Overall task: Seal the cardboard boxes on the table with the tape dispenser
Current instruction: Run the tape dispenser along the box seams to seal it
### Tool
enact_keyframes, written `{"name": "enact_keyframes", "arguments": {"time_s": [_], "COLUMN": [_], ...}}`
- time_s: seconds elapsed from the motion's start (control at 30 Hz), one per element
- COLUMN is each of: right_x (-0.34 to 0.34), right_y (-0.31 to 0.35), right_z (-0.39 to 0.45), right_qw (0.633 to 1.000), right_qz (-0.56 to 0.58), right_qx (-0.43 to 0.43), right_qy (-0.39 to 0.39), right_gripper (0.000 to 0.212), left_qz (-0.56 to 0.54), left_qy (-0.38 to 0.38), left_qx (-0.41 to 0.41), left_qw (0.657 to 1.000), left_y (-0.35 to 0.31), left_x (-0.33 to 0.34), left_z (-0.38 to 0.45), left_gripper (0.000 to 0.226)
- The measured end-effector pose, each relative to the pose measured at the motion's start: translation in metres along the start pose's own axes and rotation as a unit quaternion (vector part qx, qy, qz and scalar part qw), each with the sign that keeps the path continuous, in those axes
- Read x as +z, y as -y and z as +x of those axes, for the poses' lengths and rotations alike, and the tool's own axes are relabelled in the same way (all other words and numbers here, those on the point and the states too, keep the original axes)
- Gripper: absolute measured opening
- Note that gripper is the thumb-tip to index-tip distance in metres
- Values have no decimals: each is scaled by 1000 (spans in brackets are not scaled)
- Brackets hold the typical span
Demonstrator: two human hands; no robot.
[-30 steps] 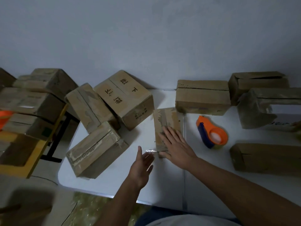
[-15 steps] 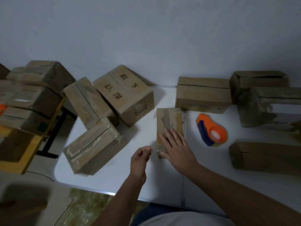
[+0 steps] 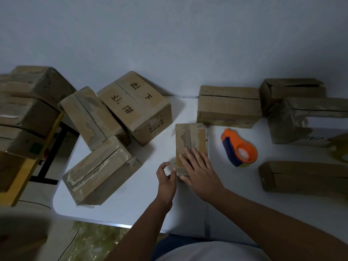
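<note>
Cardboard surrounds your hands on the white table [image 3: 131, 210]. Your right hand [image 3: 199, 170] lies flat on the small box [image 3: 190, 140] at the centre, fingers straight and slightly spread, pressing its near end where the taped seam runs toward twelve o'clock. Your left hand [image 3: 166, 178] sits just beside that box at its nine o'clock corner, fingers curled with thumb and fingertips drawn close at the box's near edge; whether they pinch a tape end there you cannot tell from this view. The tape dispenser [image 3: 239, 147], orange with a blue handle, rests on the table at three o'clock from the small box, near it but apart from both hands. At twelve o'clock a closed box [image 3: 227, 107] stands against the wall [image 3: 169, 44]. Toward ten o'clock lies a printed box [image 3: 134, 106] tilted among two others, one leaning box [image 3: 88, 115] touching its left side and a long box [image 3: 99, 170] nearer you at nine o'clock. Toward two and three o'clock more boxes [image 3: 308, 117] sit at the table's right, with one flat box [image 3: 305, 176] lying nearest you.
</note>
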State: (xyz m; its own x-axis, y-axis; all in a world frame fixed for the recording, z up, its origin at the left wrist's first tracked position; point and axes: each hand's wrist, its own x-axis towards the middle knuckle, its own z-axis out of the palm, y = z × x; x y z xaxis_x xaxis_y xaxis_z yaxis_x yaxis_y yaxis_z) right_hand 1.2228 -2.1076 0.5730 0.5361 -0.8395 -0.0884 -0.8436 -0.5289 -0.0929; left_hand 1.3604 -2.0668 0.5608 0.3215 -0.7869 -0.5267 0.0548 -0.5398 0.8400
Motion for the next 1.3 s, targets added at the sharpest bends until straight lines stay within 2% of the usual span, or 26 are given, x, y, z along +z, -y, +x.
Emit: {"name": "enact_keyframes", "arguments": {"time_s": [0.07,0.2,0.37,0.5,0.6,0.73,0.97,1.03,1.1,1.2,1.23,1.3], "right_x": [0,-1,-3,-5,-6,-4,-6,-7,-9,-24,-33,-44], "right_y": [0,1,-1,0,1,1,-5,-7,-7,0,2,3], "right_z": [0,1,0,-1,-2,-2,-2,-2,-1,5,8,15], "right_qw": [1000,1000,1000,1000,1000,1000,1000,999,997,983,970,938], "right_qz": [-2,-5,0,8,8,5,16,28,42,153,224,345], "right_qx": [4,6,-2,-1,3,-3,-21,-24,-46,-72,-63,-6], "right_qy": [1,4,-2,-11,-20,-17,6,22,36,75,74,7], "right_gripper": [68,68,68,67,66,67,84,86,82,69,64,53], "left_qz": [31,96,90,47,139,277,425,423,409,384,376,356], "left_qy": [-29,-43,-99,-7,52,130,106,95,107,114,98,43], "left_qx": [2,-12,-7,-32,32,144,226,229,208,189,188,189], "left_qw": [999,994,991,998,988,941,870,871,882,896,902,914], "left_y": [-4,-13,-18,-29,-35,-32,-25,-22,-24,-28,-30,-35], "left_x": [6,9,-11,-14,-11,-27,-40,-40,-43,-59,-66,-79], "left_z": [2,17,7,-13,-25,-24,7,5,1,-4,-5,-7], "left_gripper": [34,19,17,25,34,43,34,35,48,80,81,69]}}
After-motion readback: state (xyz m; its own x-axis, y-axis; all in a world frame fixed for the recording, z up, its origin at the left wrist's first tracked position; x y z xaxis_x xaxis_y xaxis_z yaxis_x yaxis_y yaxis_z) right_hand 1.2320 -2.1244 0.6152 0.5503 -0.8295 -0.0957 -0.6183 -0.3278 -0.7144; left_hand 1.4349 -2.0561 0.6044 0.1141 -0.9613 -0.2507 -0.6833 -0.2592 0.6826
